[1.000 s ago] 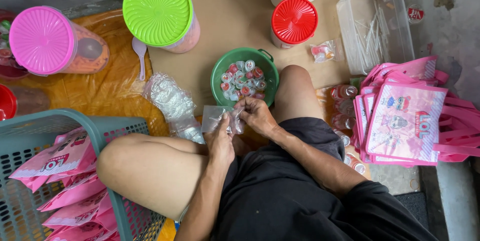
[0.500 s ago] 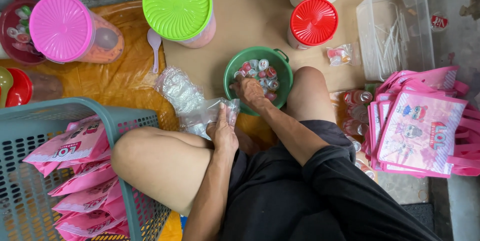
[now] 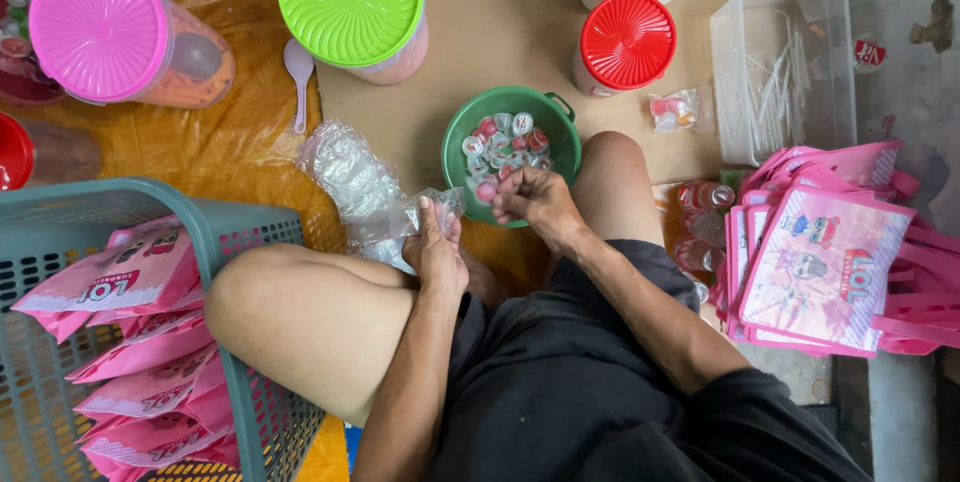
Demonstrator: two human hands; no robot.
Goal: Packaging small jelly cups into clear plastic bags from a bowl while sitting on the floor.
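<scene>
I note the left hand [image 3: 435,252] pinching a small clear bag [image 3: 415,214] open at knee height. The right hand [image 3: 535,200], fingers curled over small sealed cups, sits at the rim of the green bowl [image 3: 560,137]. Risk: the limp bag mouth may fold, spilling cups onto the floor.

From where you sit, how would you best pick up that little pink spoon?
Probably by the slim handle of the pink spoon, coming down from above. It lies flat on the orange sheet with its bowl toward the green-lidded jar, so the handle end is freest for fingertips.
</scene>
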